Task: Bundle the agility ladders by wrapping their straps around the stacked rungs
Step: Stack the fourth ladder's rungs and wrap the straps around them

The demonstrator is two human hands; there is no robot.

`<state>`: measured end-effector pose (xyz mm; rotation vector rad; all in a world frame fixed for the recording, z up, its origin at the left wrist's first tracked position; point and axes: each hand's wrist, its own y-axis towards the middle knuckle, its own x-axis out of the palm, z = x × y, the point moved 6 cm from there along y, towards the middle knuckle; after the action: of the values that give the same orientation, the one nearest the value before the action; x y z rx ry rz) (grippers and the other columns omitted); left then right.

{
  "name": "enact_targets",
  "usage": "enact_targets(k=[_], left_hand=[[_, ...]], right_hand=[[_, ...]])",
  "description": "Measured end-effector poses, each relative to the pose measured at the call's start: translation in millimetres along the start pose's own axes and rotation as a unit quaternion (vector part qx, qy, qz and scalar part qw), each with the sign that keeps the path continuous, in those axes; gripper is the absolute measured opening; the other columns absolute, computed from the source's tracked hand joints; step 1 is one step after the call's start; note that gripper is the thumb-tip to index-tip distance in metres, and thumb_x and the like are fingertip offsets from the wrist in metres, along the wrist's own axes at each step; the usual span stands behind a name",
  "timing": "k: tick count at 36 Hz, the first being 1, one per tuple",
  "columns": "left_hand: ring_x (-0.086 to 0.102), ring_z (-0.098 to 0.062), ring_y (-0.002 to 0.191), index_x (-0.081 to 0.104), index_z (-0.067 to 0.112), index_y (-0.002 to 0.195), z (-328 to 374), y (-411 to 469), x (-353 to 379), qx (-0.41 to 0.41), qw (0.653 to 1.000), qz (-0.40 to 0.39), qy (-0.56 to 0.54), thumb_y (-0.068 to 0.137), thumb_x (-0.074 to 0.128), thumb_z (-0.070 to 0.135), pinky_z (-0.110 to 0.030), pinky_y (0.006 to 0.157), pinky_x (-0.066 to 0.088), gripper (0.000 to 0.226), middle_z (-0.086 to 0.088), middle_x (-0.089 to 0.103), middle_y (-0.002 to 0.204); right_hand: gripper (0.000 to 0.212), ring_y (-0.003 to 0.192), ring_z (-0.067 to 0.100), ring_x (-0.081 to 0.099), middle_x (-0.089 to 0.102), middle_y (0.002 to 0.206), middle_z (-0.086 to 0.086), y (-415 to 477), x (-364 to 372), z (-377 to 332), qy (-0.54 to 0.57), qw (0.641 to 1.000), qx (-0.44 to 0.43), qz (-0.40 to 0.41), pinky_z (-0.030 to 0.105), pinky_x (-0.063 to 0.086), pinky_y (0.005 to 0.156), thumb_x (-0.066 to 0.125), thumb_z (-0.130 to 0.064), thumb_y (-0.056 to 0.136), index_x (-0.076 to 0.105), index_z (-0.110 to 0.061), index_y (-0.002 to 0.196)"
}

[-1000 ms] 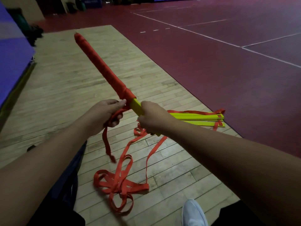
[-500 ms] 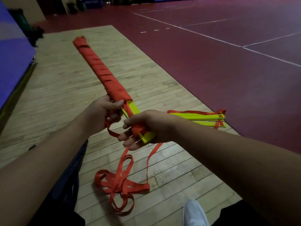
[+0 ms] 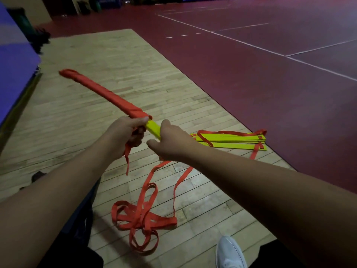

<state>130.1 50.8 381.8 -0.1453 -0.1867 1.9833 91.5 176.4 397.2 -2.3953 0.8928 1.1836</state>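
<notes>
- The stacked rungs (image 3: 153, 129) are up off the wooden floor (image 3: 96, 55) in both my hands, the far end pointing out toward 10 o'clock. Most of their length is already wound in orange strap (image 3: 108, 97); only a short yellow stretch shows between my hands.
- My left hand (image 3: 123, 136) is curled tight around the stack right at the edge of the wrap, and a short strap tail hangs from it toward 6 o'clock.
- My right hand (image 3: 172, 144) is closed over the near yellow end. Its fingers are hidden underneath, so I cannot tell whether they also pinch the strap running down from there.
- The unwound strap lies in a loose pile (image 3: 141, 219) at 6 o'clock, near my shoe (image 3: 229, 252).
- A second ladder (image 3: 235, 142) lies flat at 3 o'clock, not yet wrapped.
- I judge the rungs light, stiff and slick, likely to fan apart, so I should squeeze the stack just beside the last turn. The strap is limp and tangles easily.
</notes>
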Motion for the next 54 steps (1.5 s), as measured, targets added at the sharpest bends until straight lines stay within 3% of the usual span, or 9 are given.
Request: enact_targets(k=[3,7,9,19,24,28,32,39,54], left_hand=[[0.026,-0.008,0.039,0.047,0.009,0.065,1,-3,-10,0.003,0.997,-0.064,-0.040,0.077,0.063,0.021,-0.022,0.045,0.024,0.023,-0.002,0.031,0.055],[0.033,-0.007,0.044,0.064,0.019,0.060,9,-6,-11,0.038,0.985,-0.162,-0.035,0.061,0.086,0.032,-0.020,0.046,0.031,0.025,0.002,0.045,0.058],[0.036,-0.008,0.046,0.068,0.019,0.066,7,-8,-7,0.038,0.979,-0.199,-0.015,0.054,0.092,0.042,-0.019,0.046,0.033,0.035,0.001,0.048,0.061],[0.039,-0.010,0.047,0.063,0.003,0.109,-3,-6,-13,-0.064,0.987,-0.077,0.127,0.077,0.068,0.035,-0.019,0.043,0.035,0.046,0.001,0.052,0.061],[0.042,-0.009,0.053,0.068,0.009,0.093,-7,-5,7,-0.071,0.996,-0.029,0.038,0.087,0.060,0.057,-0.022,0.052,0.035,0.049,0.000,0.056,0.066],[0.044,-0.017,0.062,0.064,0.009,0.082,0,-4,6,-0.032,0.998,0.042,0.017,0.093,0.062,0.043,-0.027,0.060,0.037,0.035,-0.002,0.054,0.066],[0.039,-0.019,0.061,0.063,0.006,0.083,7,-6,-6,0.010,0.997,-0.073,-0.036,0.080,0.071,0.031,-0.028,0.060,0.034,0.027,-0.008,0.047,0.070],[0.035,-0.012,0.054,0.063,0.009,0.080,7,-10,-6,0.018,0.980,-0.199,-0.002,0.064,0.087,0.053,-0.022,0.051,0.035,0.052,-0.004,0.043,0.067],[0.041,-0.005,0.044,0.066,0.000,0.104,-9,-2,-10,-0.091,0.993,-0.039,0.059,0.081,0.068,0.029,-0.015,0.040,0.032,0.038,0.000,0.055,0.062]], right_hand=[[0.037,0.080,0.024,0.067,0.062,0.096,0.012,2,-1,9,0.252,0.963,0.055,-0.077,0.028,0.056,0.056,0.068,-0.027,0.095,0.051,-0.003,0.117],[0.023,0.088,0.033,0.071,0.066,0.104,0.021,-18,23,6,0.544,0.769,0.145,-0.302,0.043,0.062,0.082,0.055,-0.013,0.098,0.051,0.000,0.116],[0.017,0.077,0.029,0.071,0.069,0.093,0.020,-25,29,2,0.559,0.739,0.156,-0.341,0.038,0.062,0.074,0.042,-0.007,0.097,0.052,0.002,0.108],[0.005,0.055,0.021,0.050,0.052,0.068,0.012,-7,4,11,0.289,0.945,0.130,-0.083,0.027,0.043,0.047,0.050,-0.002,0.095,0.052,0.000,0.091],[0.019,0.060,0.014,0.050,0.051,0.074,0.004,-8,2,10,0.110,0.990,0.085,-0.012,0.024,0.041,0.050,0.054,-0.011,0.097,0.044,-0.013,0.080],[0.025,0.054,0.012,0.044,0.045,0.067,0.001,-6,12,-2,0.157,0.986,0.044,-0.035,0.021,0.036,0.047,0.054,-0.023,0.099,0.043,-0.016,0.079],[0.032,0.075,0.025,0.066,0.068,0.085,0.011,-2,7,4,0.307,0.943,0.094,-0.092,0.034,0.056,0.067,0.059,-0.039,0.098,0.057,-0.007,0.096],[0.021,0.067,0.022,0.069,0.069,0.083,0.013,-25,16,3,0.531,0.773,0.144,-0.315,0.031,0.061,0.064,0.051,-0.026,0.102,0.052,-0.005,0.104],[0.013,0.057,0.021,0.059,0.059,0.073,0.011,-5,1,12,0.258,0.957,0.119,-0.055,0.028,0.052,0.049,0.051,-0.011,0.100,0.052,0.000,0.108]])
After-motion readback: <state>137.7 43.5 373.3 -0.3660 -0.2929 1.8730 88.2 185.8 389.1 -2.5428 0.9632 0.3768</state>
